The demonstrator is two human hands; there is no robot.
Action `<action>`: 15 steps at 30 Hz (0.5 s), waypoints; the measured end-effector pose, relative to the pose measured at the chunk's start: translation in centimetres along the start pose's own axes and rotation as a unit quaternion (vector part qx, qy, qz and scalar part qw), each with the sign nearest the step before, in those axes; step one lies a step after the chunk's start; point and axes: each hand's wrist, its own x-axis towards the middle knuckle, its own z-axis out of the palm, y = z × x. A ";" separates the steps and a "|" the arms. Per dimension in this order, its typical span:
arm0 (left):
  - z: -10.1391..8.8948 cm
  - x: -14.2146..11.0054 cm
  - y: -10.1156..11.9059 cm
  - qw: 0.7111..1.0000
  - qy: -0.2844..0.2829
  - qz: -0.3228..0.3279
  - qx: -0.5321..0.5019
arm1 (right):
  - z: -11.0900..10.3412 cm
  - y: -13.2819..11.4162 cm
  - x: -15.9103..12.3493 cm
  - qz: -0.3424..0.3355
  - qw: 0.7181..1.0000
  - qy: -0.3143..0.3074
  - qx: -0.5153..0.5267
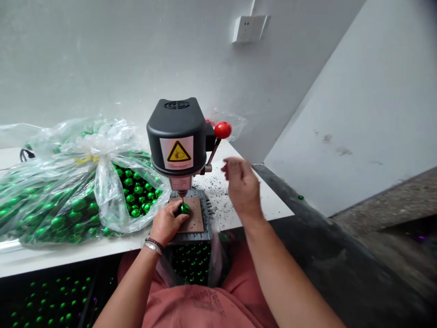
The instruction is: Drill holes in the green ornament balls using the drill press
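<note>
My left hand [167, 222] pinches a shiny green ball [185, 208] between thumb and fingers. The ball sits on a brown square board [195, 216] on the grey base of a black drill press [177, 132]. Directly above it is the thin drill bit [183, 199], its tip at the ball's top. My right hand [241, 184] is raised beside the press, to the right of its lever hub. Its fingers are curled, and whatever they may hold is hidden. The red lever knob [223, 130] stands above that hand, apart from it.
A clear plastic bag [105, 182] of green balls lies left of the press, its side open. Dark shavings [221, 205] litter the white table [273, 210]. Below the table edge, a bag [191, 263] holds more balls. One stray ball [301, 197] rests on the floor.
</note>
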 end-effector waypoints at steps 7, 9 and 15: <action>-0.1 0.1 0.2 1.000 -0.006 -0.013 0.001 | -2.7 -7.9 7.2 -0.082 0.996 0.009 -0.033; -0.1 0.1 0.2 1.000 -0.010 -0.017 0.005 | -2.2 -8.6 8.2 -0.088 0.991 -0.025 -0.102; -0.1 0.1 0.1 1.000 0.000 -0.010 0.013 | -1.4 -8.8 7.3 -0.089 0.971 -0.035 -0.221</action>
